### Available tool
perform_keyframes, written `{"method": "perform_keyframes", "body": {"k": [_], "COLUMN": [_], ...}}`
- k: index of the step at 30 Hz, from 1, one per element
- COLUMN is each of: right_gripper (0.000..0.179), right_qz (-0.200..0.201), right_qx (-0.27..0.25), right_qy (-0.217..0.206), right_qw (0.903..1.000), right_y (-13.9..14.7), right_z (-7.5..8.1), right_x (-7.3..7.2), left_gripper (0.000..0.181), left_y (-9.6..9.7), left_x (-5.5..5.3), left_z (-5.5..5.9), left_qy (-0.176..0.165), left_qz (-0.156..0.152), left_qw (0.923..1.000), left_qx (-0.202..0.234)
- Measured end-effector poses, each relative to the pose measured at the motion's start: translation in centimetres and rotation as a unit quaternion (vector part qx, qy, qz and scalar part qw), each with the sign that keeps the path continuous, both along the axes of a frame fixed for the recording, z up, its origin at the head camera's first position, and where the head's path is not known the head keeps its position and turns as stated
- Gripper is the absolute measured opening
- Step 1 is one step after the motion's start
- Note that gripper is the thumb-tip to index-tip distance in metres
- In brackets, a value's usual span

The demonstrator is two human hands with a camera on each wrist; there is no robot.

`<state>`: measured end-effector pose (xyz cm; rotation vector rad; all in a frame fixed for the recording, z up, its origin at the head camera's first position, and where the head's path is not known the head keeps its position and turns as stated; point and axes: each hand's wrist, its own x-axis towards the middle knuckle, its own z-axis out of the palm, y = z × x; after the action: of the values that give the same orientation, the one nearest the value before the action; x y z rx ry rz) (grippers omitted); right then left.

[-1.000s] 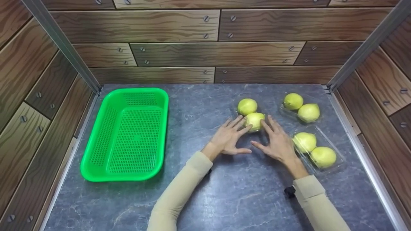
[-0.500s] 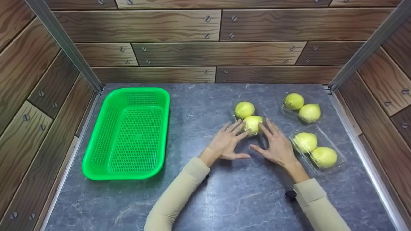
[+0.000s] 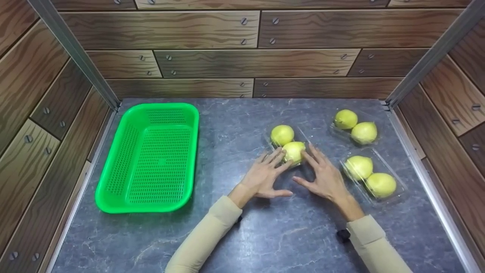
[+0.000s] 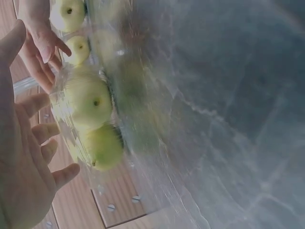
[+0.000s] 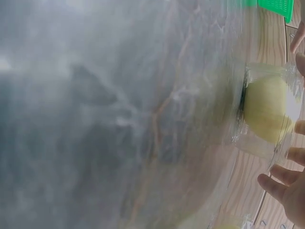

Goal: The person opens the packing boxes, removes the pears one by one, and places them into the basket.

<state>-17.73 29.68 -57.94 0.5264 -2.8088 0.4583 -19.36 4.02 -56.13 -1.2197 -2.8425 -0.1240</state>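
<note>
A clear plastic box point(image 3: 305, 133) with two round yellow-green fruits point(image 3: 294, 152) lies on the table between the hands. My left hand point(image 3: 263, 176) is at its near left side, fingers spread and fairly straight, the tips at the box. From the right, my right hand point(image 3: 324, 175) reaches its near right corner with spread fingers. Both thumbs point inward, apart from the box. In the left wrist view, the fruits point(image 4: 89, 102) show through the clear plastic beside the fingers. The right wrist view shows one fruit point(image 5: 268, 109) inside the box, near the fingertips.
Two more clear boxes, each with two such fruits, lie to the right: one at the back point(image 3: 363, 132), one nearer point(image 3: 382, 185) beside the right forearm. A green perforated plastic basket point(image 3: 193, 159) stands at left. Wood-patterned walls point(image 3: 212, 64) enclose the table.
The box with two fruits has slid toward the person and slightly left, with both hands moving along at its sides. The other boxes and the basket have stayed put.
</note>
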Motion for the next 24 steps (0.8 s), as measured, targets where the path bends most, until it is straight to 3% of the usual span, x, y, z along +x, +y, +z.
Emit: {"method": "perform_keyframes", "body": {"k": [8, 14, 19, 24], "right_gripper": [0.092, 0.089, 0.084, 0.081], "right_qz": [0.025, 0.045, 0.04, 0.008], "right_qx": [-0.021, -0.033, -0.036, -0.042], "right_qy": [0.018, 0.038, 0.055, 0.071], "right_qw": [0.9993, 0.9977, 0.997, 0.9965], "right_y": [-0.1, -0.2, -0.5, -1.5], "right_z": [0.0, 0.0, 0.2, 0.2], "right_x": [0.8, 1.0, 1.0, 1.1], "left_gripper": [0.102, 0.1, 0.103, 0.105], "left_y": [-0.8, -1.4, -2.0, -3.0], "left_x": [1.6, 2.0, 0.9, -1.4], "left_z": [0.2, 0.0, -0.4, -0.3], "left_qy": [0.03, 0.04, 0.036, 0.015], "left_qz": [-0.011, -0.022, -0.017, 0.002], "left_qw": [0.9994, 0.9989, 0.9992, 0.9998], "left_qx": [-0.013, -0.007, 0.01, 0.014]}}
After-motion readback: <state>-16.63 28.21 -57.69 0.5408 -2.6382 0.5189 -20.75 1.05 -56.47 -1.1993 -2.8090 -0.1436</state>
